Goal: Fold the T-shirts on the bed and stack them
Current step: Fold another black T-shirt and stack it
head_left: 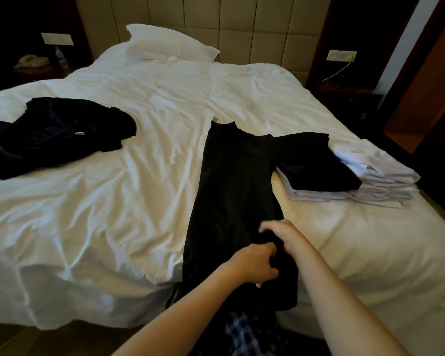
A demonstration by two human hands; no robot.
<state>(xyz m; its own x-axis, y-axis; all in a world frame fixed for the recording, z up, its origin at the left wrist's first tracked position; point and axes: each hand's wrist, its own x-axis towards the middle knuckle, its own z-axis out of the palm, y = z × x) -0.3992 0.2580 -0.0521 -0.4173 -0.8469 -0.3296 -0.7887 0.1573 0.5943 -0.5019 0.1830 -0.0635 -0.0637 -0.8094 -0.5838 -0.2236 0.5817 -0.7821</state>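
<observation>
left hand [254, 265] and right hand [284, 237] both clutch the near end of the lengthwise-folded black t-shirt [231, 181] on the white bed [139, 201]

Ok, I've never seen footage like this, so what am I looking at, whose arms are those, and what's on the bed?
No machine here: a person wears a camera on the head, looking forward and down, so the bare arms at the bottom are the wearer's own. The left hand and right hand both grip the near end of a black T-shirt, laid long and narrow on the white bed. On the left lies a loose pile of dark clothes, unfolded. On the right are folded shirts, mostly white, with a folded black shirt on top of one stack. A pillow lies by the headboard.
</observation>
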